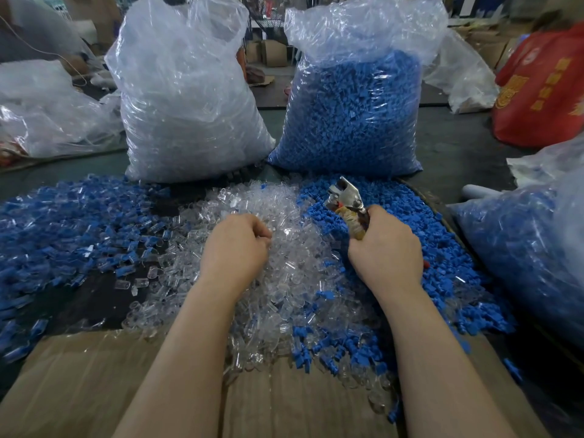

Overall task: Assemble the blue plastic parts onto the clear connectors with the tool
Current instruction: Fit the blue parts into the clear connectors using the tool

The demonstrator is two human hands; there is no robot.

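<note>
One tool (347, 202) held in right hand (387, 248), grip curled tight round its taped handles, metal jaws up. Blue parts (395, 200) piled beneath. Left hand (235, 248) grip curled in clear connectors (284, 279) alongside; contents unclear.

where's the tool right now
In the head view the tool is right of centre, gripped in the right hand, over the loose blue parts.

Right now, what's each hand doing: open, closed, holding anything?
Left hand: fingers curled in the clear connectors; a held piece cannot be told.
Right hand: grips the tool.
</note>
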